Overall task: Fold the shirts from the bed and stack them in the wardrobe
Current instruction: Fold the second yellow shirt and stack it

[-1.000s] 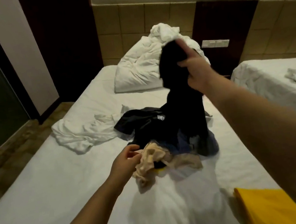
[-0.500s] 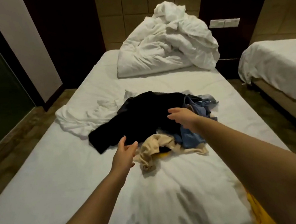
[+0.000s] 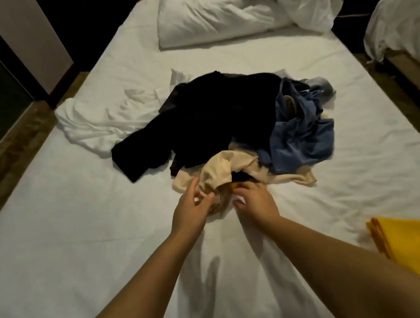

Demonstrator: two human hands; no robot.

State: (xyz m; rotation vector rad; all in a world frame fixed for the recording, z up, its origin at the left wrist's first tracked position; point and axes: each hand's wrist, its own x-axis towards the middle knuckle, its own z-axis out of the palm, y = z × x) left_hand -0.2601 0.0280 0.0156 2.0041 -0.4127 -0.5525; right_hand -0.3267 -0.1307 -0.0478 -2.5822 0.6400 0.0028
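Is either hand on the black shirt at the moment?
No, the left hand and right hand are both at the beige garment on the pile's near edge, while the black shirt lies farther back, untouched.
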